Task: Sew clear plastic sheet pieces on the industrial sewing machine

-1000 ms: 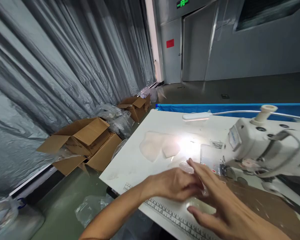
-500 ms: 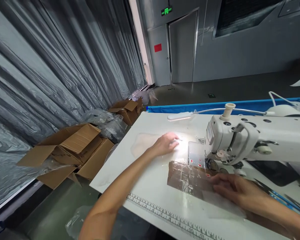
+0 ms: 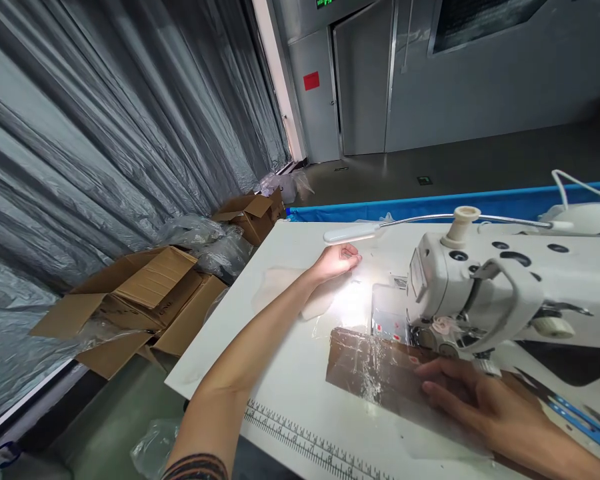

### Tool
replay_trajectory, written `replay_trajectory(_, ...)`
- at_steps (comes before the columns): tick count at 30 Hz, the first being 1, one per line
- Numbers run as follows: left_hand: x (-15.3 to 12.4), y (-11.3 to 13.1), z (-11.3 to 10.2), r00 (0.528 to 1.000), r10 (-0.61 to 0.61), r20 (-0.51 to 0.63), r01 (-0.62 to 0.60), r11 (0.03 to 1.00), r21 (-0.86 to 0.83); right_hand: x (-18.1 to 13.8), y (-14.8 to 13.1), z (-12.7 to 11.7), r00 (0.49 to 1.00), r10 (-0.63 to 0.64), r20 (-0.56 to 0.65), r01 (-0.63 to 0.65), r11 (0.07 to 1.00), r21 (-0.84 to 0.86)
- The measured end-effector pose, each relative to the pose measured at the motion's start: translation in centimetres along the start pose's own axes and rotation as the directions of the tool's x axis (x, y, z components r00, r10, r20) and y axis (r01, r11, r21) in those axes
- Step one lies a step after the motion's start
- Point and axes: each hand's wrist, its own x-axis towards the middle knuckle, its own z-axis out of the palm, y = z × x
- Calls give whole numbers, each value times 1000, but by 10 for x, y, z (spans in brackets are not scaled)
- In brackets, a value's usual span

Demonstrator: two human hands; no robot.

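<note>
In the head view, the right hand (image 3: pixel 473 400) lies open on a brown transparent plastic sheet (image 3: pixel 347 363), probably steadying it beside the white sewing machine (image 3: pixel 437 277). The left hand (image 3: pixel 336 261) is half-curled; its grip I cannot tell.

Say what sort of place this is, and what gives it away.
Probably a sewing workshop: an industrial-looking sewing machine on a white table, a ruler scale along the table's near edge, and open cardboard boxes beside it.
</note>
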Motion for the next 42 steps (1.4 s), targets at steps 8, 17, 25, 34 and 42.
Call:
replay_trajectory(8,-85,36,-4,861,445,246,-438,895,-88,-6,-23,-5,996,-52,71,61,989,-131)
replay_trajectory(17,-130,41,24,839,426,338,-298,880,-369,-11,-35,-16,952,-61,300,-5,977,215)
replay_trajectory(25,-137,51,20,938,7,346,209,785,-584,-9,-17,-21,948,108,300,-240,861,448)
replay_trajectory(34,-136,51,28,950,-155,270,311,468,-827,-2,-22,-8,977,204,55,-200,803,562)
replay_trajectory(42,-135,55,27,925,-109,364,375,104,-921,0,-19,0,960,275,-49,-163,696,700)
